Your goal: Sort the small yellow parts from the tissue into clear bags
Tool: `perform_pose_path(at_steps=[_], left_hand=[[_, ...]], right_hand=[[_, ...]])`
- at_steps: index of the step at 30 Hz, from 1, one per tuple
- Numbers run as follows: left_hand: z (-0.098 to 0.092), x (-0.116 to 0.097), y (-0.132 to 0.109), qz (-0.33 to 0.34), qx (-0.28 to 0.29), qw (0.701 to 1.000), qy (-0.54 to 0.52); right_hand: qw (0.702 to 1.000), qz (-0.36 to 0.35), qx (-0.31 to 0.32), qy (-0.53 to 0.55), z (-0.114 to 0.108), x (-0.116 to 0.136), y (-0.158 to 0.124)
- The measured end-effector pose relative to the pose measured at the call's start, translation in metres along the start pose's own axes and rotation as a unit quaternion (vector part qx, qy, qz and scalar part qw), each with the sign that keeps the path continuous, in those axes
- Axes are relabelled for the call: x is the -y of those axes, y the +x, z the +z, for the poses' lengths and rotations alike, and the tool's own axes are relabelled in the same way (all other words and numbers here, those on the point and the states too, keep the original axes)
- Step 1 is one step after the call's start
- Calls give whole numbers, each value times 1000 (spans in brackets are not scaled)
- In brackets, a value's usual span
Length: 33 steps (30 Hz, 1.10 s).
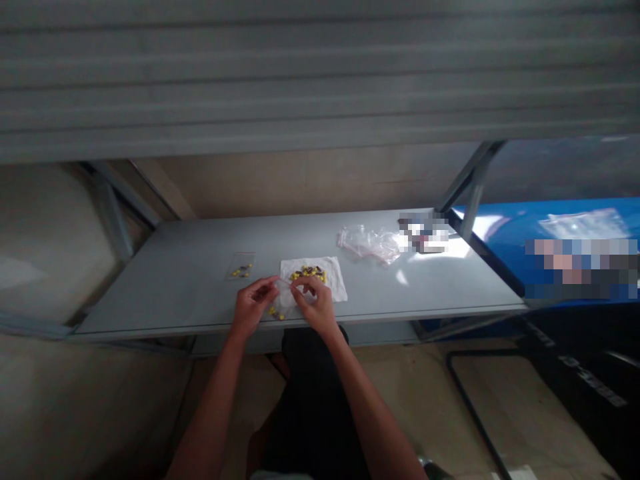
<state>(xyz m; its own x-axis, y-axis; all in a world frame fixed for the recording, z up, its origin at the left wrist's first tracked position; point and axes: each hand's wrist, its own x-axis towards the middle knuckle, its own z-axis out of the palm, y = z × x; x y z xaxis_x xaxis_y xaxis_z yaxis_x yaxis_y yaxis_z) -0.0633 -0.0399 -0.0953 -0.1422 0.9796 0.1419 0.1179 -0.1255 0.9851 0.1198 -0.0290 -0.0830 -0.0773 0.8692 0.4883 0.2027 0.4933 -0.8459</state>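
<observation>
Between my two hands is a small clear plastic bag (277, 311) with a few yellow and dark pieces in its lower part. My left hand (254, 301) pinches the bag's top edge at one side. The fingers of my right hand (315, 301) grip the same edge at the other side. Just beyond them, a white cloth (336, 273) lies flat on the grey shelf, bearing a heap of small yellow and dark pieces (310, 272). To the left rests another clear bag (242, 267) holding several similar pieces.
A pile of clear plastic bags (371, 244) lies right of the cloth on the grey shelf (165, 280). Farther right are blurred-out items (425, 232). A ribbed metal shelf (300, 80) hangs overhead, with slanted posts at both sides. A blue surface (520, 223) adjoins at right.
</observation>
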Motion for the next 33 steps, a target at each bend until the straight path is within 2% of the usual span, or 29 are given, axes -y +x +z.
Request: perform_pose_path(at_steps=[6, 14, 22, 33], left_hand=[[-1, -7, 0, -15, 30, 999, -14], [1, -19, -3, 33, 49, 998, 16], [2, -21, -3, 63, 63, 995, 35], [4, -24, -5, 43, 64, 996, 39]], right_hand=[[999, -5, 50, -6, -1, 0, 2], [996, -9, 81, -25, -1, 5, 0], [995, -14, 100, -20, -1, 4, 0], [995, 14, 101, -7, 1, 0, 1]])
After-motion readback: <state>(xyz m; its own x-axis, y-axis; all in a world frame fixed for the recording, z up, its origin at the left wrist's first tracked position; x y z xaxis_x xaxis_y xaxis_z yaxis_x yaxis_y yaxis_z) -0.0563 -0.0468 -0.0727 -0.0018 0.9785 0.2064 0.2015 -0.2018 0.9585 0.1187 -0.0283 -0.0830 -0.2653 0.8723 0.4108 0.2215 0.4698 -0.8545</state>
